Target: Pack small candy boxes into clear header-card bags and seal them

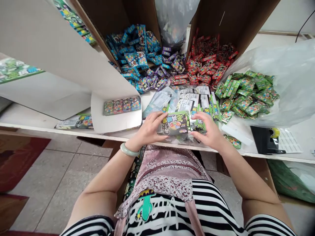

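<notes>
My left hand [151, 128], with a pale green bangle at the wrist, grips the left end of a flat, dark printed candy box [175, 124]. Its fingers lie along the far edge and the thumb along the near edge. At the box's right end is my right hand [206, 129], thumb and fingers apart; whether its fingertips touch the box is unclear. Beneath and beyond both hands lie several overlapping black-and-green printed packages [204, 102] with white barcode labels. Left of my left hand, a row of small candy packs [122, 105] rests on a white card sheet [118, 123].
Blue packs [133, 55], purple packs [154, 79] and red packs [206, 65] spill from cardboard boxes at the back. Green packs [248, 93] lie in a clear plastic bag [290, 82] at right. A yellow tape roll [274, 132] sits near the table's front edge.
</notes>
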### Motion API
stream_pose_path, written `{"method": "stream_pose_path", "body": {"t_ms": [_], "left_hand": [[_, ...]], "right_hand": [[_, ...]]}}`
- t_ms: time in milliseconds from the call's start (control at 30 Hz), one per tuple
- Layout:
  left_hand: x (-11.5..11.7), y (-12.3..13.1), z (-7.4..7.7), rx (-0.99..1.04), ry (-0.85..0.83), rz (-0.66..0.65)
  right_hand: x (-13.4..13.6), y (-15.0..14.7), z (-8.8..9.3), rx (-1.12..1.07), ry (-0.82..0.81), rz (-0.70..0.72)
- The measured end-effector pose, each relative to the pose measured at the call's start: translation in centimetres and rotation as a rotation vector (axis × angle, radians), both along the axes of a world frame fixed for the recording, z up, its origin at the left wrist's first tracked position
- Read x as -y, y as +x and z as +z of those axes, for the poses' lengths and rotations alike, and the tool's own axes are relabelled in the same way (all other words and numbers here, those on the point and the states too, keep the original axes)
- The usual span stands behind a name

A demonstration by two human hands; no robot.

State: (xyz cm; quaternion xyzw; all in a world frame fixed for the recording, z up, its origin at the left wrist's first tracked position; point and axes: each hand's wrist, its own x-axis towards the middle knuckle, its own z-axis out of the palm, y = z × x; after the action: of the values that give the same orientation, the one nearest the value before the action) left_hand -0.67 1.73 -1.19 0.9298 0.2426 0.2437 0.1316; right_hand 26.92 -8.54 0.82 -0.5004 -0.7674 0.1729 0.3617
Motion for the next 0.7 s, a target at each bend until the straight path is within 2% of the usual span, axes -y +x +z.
{"method": "stream_pose_path", "body": {"t_ms": [133, 200, 267, 367, 467, 533, 600, 700], "left_hand": [[0.2, 0.2, -0.9, -0.009, 0.007, -0.007], [0.0, 0.1, -1.2, 0.017, 0.004, 0.020], [-0.3, -0.3, -1.3, 0.068, 0.005, 0.068], [-0.8, -1.1, -0.9, 0.123, -0.009, 0.134], [-0.9, -1.4, -0.4, 0.126, -0.046, 0.145], [-0.7, -1.5, -0.2, 0.129, -0.072, 0.145], [-0.5, -1.5, -0.1, 0.130, -0.096, 0.155], [-0.5, -1.7, 0.0, 0.126, -0.140, 0.169]], "right_hand": [[0.5, -1.3, -0.5, -0.051, -0.096, 0.013], [-0.4, -0.2, -0.4, -0.135, -0.096, -0.042], [-2.7, 2.6, -0.3, -0.211, -0.070, -0.183], [-8.5, 8.5, -0.2, -0.123, -0.004, -0.490], [-15.5, 13.3, 0.4, 0.185, -0.023, -0.652], [-20.0, 14.7, 1.1, 0.364, -0.051, -0.664], [-23.8, 14.9, 1.8, 0.498, -0.085, -0.644], [-27.4, 14.5, 2.2, 0.640, -0.187, -0.626]]}}
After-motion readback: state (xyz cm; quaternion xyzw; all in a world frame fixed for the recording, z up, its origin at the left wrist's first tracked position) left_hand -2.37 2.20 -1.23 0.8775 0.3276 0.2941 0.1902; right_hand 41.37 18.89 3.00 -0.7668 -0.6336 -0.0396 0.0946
